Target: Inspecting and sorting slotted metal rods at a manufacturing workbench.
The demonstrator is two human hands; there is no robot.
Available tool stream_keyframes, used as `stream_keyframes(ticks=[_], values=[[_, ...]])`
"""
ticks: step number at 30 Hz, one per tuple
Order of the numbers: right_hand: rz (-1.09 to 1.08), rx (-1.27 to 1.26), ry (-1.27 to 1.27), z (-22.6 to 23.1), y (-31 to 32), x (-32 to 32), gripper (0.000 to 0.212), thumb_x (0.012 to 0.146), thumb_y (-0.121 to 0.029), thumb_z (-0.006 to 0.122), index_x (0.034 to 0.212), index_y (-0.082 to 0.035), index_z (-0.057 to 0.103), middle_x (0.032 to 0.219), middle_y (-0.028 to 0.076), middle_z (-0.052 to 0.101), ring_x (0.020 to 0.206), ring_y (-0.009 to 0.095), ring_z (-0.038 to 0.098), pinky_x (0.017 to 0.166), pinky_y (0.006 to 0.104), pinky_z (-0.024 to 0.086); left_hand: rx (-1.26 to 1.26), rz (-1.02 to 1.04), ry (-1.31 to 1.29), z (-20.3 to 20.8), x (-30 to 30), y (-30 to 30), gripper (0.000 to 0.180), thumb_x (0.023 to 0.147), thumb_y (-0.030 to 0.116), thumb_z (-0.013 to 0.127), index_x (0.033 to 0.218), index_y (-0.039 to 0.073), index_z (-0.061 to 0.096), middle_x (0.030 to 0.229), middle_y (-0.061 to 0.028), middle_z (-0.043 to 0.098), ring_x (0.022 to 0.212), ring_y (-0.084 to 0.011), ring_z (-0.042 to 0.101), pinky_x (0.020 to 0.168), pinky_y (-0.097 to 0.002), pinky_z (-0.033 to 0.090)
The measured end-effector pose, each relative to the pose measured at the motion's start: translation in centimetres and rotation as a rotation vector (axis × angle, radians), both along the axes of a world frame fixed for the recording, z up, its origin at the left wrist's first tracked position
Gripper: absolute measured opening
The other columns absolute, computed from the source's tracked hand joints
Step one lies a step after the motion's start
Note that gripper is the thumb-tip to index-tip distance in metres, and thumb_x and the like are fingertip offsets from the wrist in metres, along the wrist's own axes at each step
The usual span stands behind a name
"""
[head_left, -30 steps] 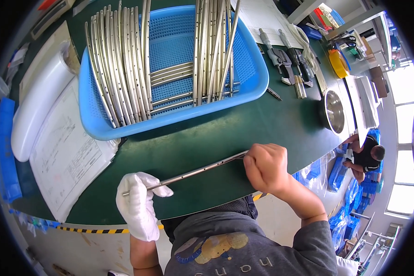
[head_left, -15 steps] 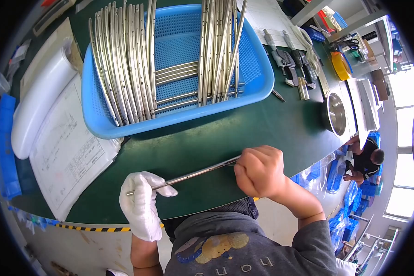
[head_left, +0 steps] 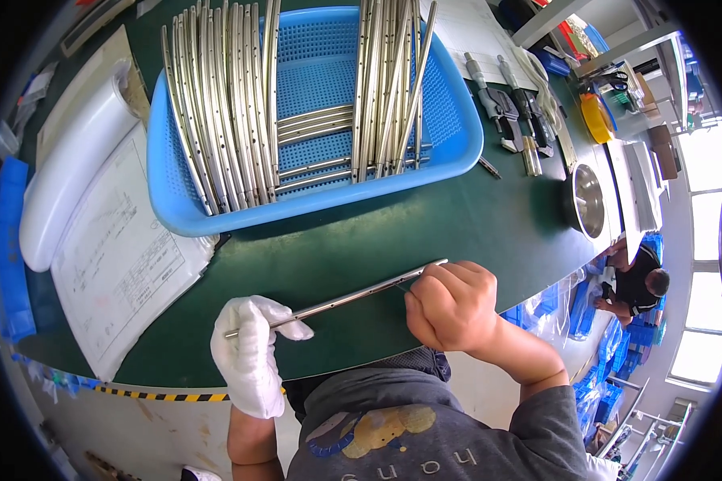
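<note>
A thin, shiny metal rod (head_left: pixel 353 296) with small dark holes along it slants above the green table top, its right end higher in the picture. My left hand (head_left: pixel 251 353), in a white glove, is closed round the rod near its lower left end, and a short tip pokes out past the fingers. My bare right hand (head_left: pixel 455 306) is curled into a fist at the rod's other end. That end shows just beyond the knuckles; whether the fist also holds something small is hidden. Many similar rods (head_left: pixel 225 120) lie in a blue perforated basket (head_left: pixel 313 210) beyond my hands.
Printed drawing sheets (head_left: pixel 128 264) and a white curved roll (head_left: pixel 76 168) lie at the left. Micrometers (head_left: pixel 501 112) and a steel bowl (head_left: pixel 588 200) are at the right. Another person (head_left: pixel 640 276) sits at the far right near blue crates. The table's curved edge (head_left: pixel 361 370) runs close before me.
The rod's right end now shows past my right fist, where it was covered before. The fist has shifted slightly down the picture; my left hand keeps its hold. The view moved a little.
</note>
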State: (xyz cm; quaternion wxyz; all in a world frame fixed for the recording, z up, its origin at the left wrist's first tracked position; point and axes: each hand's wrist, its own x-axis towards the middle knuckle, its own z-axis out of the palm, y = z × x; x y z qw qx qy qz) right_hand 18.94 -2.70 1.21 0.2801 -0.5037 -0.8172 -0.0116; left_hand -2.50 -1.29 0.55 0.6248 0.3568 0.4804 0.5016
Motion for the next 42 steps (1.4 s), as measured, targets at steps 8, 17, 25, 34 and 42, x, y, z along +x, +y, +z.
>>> stream_keyframes(ticks=[8, 17, 25, 34, 42], values=[[-0.023, -0.163, 0.146, 0.0, 0.2, 0.4, 0.019, 0.065, -0.009, 0.062, 0.063, -0.007, 0.043, 0.055, 0.005, 0.046, 0.043, 0.021, 0.048, 0.039, 0.0315, 0.038, 0.015, -0.013, 0.044, -0.2, -0.1, 0.0, 0.029, 0.093, 0.023, 0.041, 0.078, -0.001, 0.051, 0.065, -0.0102, 0.056, 0.058, -0.016, 0.057, 0.059, -0.0265, 0.046], [-0.004, -0.202, 0.096, 0.7, 0.6, 0.9, 0.014, 0.069, -0.008, 0.062, 0.067, -0.005, 0.049, 0.059, 0.004, 0.05, 0.046, 0.021, 0.05, 0.043, 0.0304, 0.04, 0.013, 0.021, 0.033, -0.2, 0.2, -0.1, 0.03, 0.093, 0.024, 0.04, 0.078, 0.001, 0.052, 0.059, -0.0075, 0.056, 0.052, -0.0138, 0.054, 0.054, -0.022, 0.039], [0.067, 0.13, 0.096, 0.0, 0.5, 0.6, 0.02, 0.058, -0.003, 0.069, 0.075, -0.003, 0.057, 0.064, 0.005, 0.055, 0.048, 0.017, 0.052, 0.041, 0.0279, 0.038, -0.004, 0.025, 0.027, 0.0, 0.4, 0.2, 0.03, 0.094, 0.023, 0.039, 0.078, 0.001, 0.051, 0.058, -0.0065, 0.056, 0.052, -0.0119, 0.054, 0.053, -0.0203, 0.034], [0.052, 0.094, 0.066, -0.1, 0.9, 0.6, 0.02, 0.061, -0.004, 0.069, 0.076, -0.003, 0.056, 0.067, 0.005, 0.057, 0.051, 0.018, 0.055, 0.044, 0.0273, 0.042, -0.024, 0.031, 0.039, -0.2, 0.3, 0.2, 0.03, 0.094, 0.024, 0.039, 0.078, 0.002, 0.052, 0.057, -0.006, 0.057, 0.052, -0.011, 0.054, 0.053, -0.02, 0.033], [-0.001, -0.07, 0.359, 0.1, 0.8, 1.0, 0.014, 0.066, 0.003, 0.062, 0.078, -0.002, 0.056, 0.07, 0.008, 0.06, 0.054, 0.021, 0.058, 0.048, 0.0279, 0.045, -0.031, 0.043, 0.024, 0.0, 0.2, 0.2, 0.031, 0.094, 0.025, 0.039, 0.078, 0.002, 0.052, 0.057, -0.0054, 0.057, 0.052, -0.0101, 0.054, 0.053, -0.0196, 0.033]])
